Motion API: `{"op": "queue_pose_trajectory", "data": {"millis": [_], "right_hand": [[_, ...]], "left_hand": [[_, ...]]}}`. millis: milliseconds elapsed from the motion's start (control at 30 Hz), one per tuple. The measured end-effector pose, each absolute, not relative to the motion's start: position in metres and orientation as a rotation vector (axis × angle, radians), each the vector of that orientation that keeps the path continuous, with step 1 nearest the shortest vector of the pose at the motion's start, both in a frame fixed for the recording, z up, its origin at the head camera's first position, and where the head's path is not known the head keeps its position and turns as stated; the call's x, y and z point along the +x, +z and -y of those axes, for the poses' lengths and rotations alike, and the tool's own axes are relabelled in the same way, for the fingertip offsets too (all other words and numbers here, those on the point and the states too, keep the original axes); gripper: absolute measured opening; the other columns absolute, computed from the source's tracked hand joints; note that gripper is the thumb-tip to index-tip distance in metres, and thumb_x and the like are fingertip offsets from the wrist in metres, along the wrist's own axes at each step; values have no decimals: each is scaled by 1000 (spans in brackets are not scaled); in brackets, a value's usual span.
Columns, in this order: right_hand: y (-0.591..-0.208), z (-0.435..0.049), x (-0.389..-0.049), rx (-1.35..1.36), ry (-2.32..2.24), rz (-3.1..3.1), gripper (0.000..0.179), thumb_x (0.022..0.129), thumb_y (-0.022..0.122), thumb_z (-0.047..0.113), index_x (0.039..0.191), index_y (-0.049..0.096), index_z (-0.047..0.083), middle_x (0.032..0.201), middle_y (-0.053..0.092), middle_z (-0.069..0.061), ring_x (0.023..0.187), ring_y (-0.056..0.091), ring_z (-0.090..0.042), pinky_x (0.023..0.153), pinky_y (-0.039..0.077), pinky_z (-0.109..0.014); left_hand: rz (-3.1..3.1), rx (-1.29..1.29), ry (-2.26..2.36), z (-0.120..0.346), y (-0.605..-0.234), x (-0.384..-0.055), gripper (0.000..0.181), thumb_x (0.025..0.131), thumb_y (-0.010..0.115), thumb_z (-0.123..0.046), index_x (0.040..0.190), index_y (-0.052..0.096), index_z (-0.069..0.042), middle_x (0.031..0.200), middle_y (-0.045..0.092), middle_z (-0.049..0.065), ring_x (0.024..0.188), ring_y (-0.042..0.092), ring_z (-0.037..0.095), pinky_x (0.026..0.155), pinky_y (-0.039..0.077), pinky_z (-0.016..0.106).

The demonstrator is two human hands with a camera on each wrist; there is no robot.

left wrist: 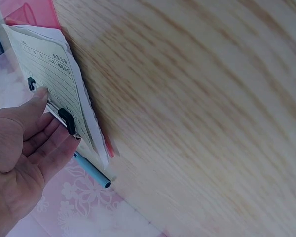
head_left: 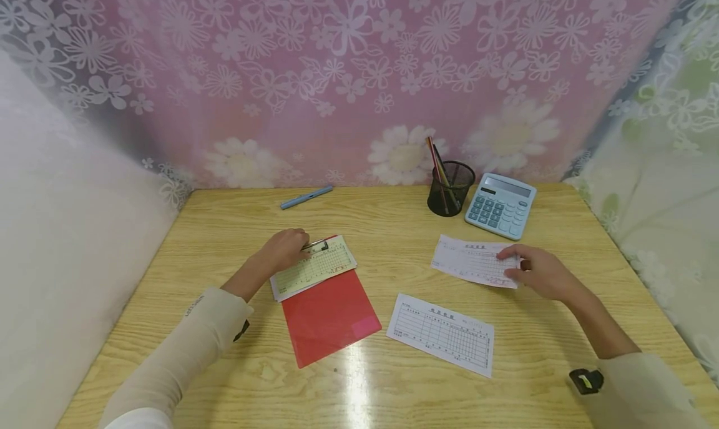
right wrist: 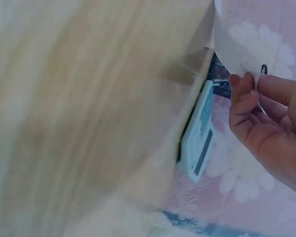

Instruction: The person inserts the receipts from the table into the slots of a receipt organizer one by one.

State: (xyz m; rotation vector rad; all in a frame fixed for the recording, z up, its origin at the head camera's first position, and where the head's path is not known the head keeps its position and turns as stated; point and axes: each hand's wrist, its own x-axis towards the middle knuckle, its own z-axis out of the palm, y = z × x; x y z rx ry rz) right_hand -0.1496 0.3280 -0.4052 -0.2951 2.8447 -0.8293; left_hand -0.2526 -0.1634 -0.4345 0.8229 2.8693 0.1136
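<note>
A yellowish wood-grain tabletop (head_left: 427,404) is enclosed on 3 sides. The pink back covering (head_left: 314,129) bears white outlined flowers above 3 large daisies; the left covering (head_left: 73,185) is mostly whitish, the right (head_left: 668,185) pale green-white and floral. A white glare streak (head_left: 356,391) marks the wood's near edge.

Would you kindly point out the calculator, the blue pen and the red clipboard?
Calculator (head_left: 497,212): head view, among its keys.
Blue pen (head_left: 306,197): head view, middle of its barrel.
Red clipboard (head_left: 330,316): head view, bare lower part.
</note>
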Motion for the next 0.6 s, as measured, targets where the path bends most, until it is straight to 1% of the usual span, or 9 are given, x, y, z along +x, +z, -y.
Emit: {"op": "queue_pose_trajectory", "data": {"millis": [100,133,167,267,333,433,500,600], "right_hand": [[-399,-321,-153,-337,-841,-2894,29,88,65,9,115,61,0,98,64,-17,69,51,-13,54,40,-23],[-397,-319,-155,-344,-838,-2911,28,88,65,10,114,61,0,99,65,-18,70,52,-13,55,41,-23],[-395,-316,-156,-347,-842,-2925,28,89,65,11,114,62,1,97,66,-17,69,52,-14,54,41,-23],[-389,-305,-162,-376,-872,-2953,26,92,62,14,116,63,3,100,66,-17,69,50,-14,54,39,-23],[-386,-297,-168,-413,-922,-2956,25,94,58,14,117,62,3,107,65,-18,71,51,-16,56,39,-24],[-384,-284,-176,-453,-1019,-2930,25,96,55,13,118,62,4,116,63,-19,83,55,-19,63,42,-23],[-383,-273,-183,-469,-1090,-2893,25,96,55,13,119,62,5,121,61,-19,89,56,-22,67,43,-22],[-381,-255,-191,-484,-1180,-2815,26,96,55,14,119,62,5,118,62,-19,83,55,-20,63,42,-23]], "left_hand": [[-2875,830,110,163,-435,-253,18,86,70,-20,80,59,-7,79,58,3,66,46,13,61,40,28],[-2877,830,109,163,-435,-253,18,86,70,-20,80,59,-7,79,58,3,66,46,13,61,40,28],[-2879,831,105,163,-435,-253,18,86,70,-20,80,59,-7,80,59,3,67,47,13,61,40,28],[-2879,828,98,164,-435,-253,18,86,70,-21,81,60,-7,81,60,4,67,49,14,62,41,29],[-2876,823,96,164,-436,-254,18,86,69,-21,82,60,-7,82,60,4,68,49,14,62,42,29],[-2872,820,103,164,-436,-254,17,87,69,-21,82,59,-8,82,59,4,68,48,14,62,41,30],[-2870,821,106,164,-436,-253,18,87,69,-21,81,59,-8,81,59,3,68,47,14,62,40,29],[-2868,824,116,163,-436,-253,18,87,69,-20,80,58,-8,80,58,3,67,46,13,62,38,29]]}}
